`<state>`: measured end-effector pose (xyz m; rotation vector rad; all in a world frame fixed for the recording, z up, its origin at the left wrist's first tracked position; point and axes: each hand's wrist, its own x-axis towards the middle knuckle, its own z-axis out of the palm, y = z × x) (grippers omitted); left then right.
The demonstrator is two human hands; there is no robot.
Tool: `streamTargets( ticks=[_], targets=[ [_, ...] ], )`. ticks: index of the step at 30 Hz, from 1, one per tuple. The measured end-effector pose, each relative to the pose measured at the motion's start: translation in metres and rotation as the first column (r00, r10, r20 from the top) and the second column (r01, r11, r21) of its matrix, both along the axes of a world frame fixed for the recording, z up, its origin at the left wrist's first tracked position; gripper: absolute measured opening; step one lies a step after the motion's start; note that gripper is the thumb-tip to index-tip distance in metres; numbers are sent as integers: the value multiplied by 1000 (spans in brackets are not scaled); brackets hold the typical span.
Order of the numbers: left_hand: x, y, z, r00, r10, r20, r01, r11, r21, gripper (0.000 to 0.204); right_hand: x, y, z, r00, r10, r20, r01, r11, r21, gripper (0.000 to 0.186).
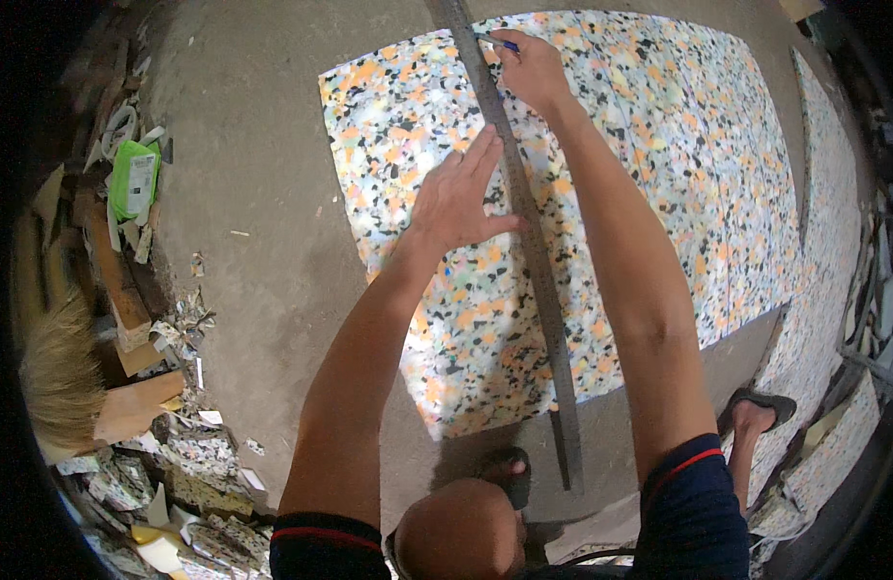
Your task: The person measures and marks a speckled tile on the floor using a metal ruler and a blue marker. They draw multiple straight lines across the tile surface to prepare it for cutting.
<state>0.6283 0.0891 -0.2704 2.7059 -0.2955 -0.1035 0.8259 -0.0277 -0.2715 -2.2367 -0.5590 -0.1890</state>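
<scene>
A large sheet of speckled foam (669,164) in white, orange and black lies flat on the floor. Across it runs a long dark metal ruler (538,261), from the far edge to beyond the near edge. My left hand (456,198) rests flat with fingers spread, its fingertips and thumb pressing on the ruler's left side. At the far end, my right hand (533,72) pinches a blue pen (499,43), its tip beside the ruler's right edge. Thin dark lines cross the sheet to the right of the ruler.
Foam offcuts (210,454) and scraps are heaped along the left, with a broom (60,377) and a green packet (134,181). More foam sheets (823,213) lie at the right. My sandalled foot (761,414) stands near them; my knee (461,532) is at the bottom.
</scene>
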Motion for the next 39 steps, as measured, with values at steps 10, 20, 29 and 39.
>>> streamTargets(
  ticks=[10, 20, 29, 39],
  targets=[
    [1, -4, -22, 984, -5, 176, -2, 999, 43, 113, -197, -121, 38, 980, 57, -191, -65, 997, -35, 29],
    [-1, -7, -4, 997, 40, 61, -45, 996, 80, 112, -441, -224, 64, 950, -73, -305, 11, 980, -200, 40],
    [-2, -7, -8, 988, 13, 156, -18, 999, 30, 111, -486, -253, 98, 870, -122, -477, -16, 961, -275, 37],
    [-2, -10, -5, 992, 51, 111, -62, 994, 90, 113, -362, -226, 81, 823, 41, -567, -237, 931, -276, 26]
  ],
)
